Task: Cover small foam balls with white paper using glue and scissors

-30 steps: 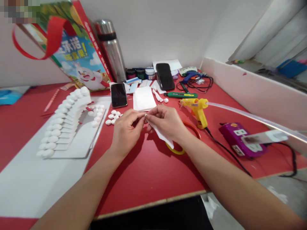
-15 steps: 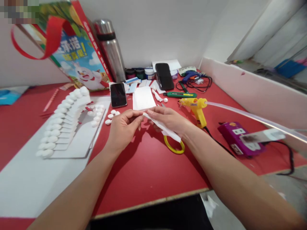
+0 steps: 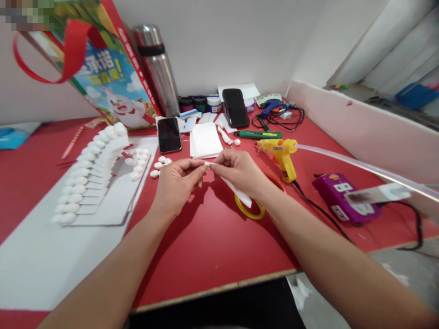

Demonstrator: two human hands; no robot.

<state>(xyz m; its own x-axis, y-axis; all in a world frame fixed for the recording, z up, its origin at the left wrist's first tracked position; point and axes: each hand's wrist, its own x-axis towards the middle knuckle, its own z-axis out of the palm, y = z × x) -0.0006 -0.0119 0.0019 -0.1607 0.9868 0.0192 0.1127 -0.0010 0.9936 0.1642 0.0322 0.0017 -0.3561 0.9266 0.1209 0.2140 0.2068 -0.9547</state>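
A folded white paper strip (image 3: 236,191) runs between my two hands above the red table. My left hand (image 3: 181,183) pinches its small, bunched end between thumb and fingertips. My right hand (image 3: 242,171) is closed on the strip just beside that end, and the loose tail slants down under the palm. Scissors with a yellow handle loop (image 3: 253,214) lie below my right hand, partly covered by it. Several white rounded pieces (image 3: 158,167) rest to the left of my left hand. Beyond the hands is a stack of white paper (image 3: 206,140).
At left, a curved white model (image 3: 92,178) edged with white rounded pieces stands on a board. A phone (image 3: 169,135), steel flask (image 3: 156,68) and picture bag (image 3: 116,77) are behind. To the right lie a yellow glue gun (image 3: 283,155), green cutter (image 3: 259,135) and purple box (image 3: 345,196).
My right hand has turned and drawn its fingers in around the strip near the left fingertips. The strip's tail has swung slightly left, and more of the scissors shows.
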